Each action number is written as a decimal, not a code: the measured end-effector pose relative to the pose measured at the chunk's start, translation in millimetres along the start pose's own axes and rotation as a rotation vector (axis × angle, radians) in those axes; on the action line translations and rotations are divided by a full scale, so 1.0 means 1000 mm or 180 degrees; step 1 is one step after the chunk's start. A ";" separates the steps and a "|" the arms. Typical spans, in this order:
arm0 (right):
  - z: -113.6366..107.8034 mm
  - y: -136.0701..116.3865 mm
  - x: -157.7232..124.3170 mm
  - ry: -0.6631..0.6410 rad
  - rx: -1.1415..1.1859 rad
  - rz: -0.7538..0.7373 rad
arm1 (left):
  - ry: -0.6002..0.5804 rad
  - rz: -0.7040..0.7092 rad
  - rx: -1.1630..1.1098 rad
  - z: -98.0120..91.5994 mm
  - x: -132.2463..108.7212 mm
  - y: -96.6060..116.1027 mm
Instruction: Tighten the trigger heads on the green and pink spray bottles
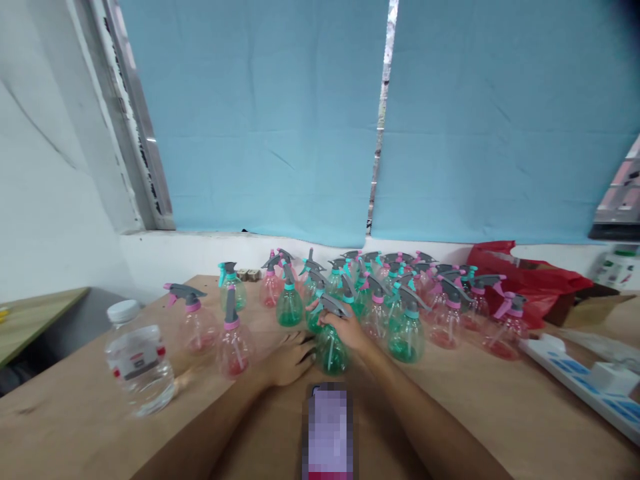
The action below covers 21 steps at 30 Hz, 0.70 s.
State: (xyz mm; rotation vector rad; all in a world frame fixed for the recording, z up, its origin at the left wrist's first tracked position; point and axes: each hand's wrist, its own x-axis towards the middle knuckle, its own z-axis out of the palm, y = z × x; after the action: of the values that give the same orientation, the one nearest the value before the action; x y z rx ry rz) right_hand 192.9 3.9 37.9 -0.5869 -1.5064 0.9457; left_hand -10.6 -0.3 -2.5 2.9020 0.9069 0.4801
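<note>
My right hand [345,327] is wrapped round the grey spray head of a green spray bottle [331,353], which stands upright on the wooden table [280,427]. Flat on the table just left of that bottle lies my left hand [290,359], fingers spread, holding nothing. To its left stand two pink spray bottles, a nearer one [235,350] and one farther left [197,327]. Many green and pink spray bottles are grouped behind and to the right, among them a green one [406,337] right of my right hand.
A water bottle [139,363] stands at the left. A phone-like object [329,433], pixelated, lies at the front. At the right are a white power strip [575,380], a red bag [530,280] and an open cardboard box [590,307]. Blue curtains [270,120] hang behind.
</note>
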 end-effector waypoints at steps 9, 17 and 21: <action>0.002 0.000 0.000 0.0084 0.0004 0.0082 | 0.0050 0.0097 -0.0005 0.007 -0.001 -0.007; 0.000 0.003 0.001 0.0028 0.0066 0.0126 | 0.0024 0.0102 -0.0091 0.006 -0.001 -0.007; 0.001 0.004 0.001 0.0056 0.0182 0.0120 | 0.0003 0.0053 -0.0049 0.005 -0.001 -0.006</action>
State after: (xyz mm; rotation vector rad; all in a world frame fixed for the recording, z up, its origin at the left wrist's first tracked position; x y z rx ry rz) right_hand 191.0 6.4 34.8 -0.5825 -1.4523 1.0070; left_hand -12.7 4.6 -8.6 2.8978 0.8760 0.4876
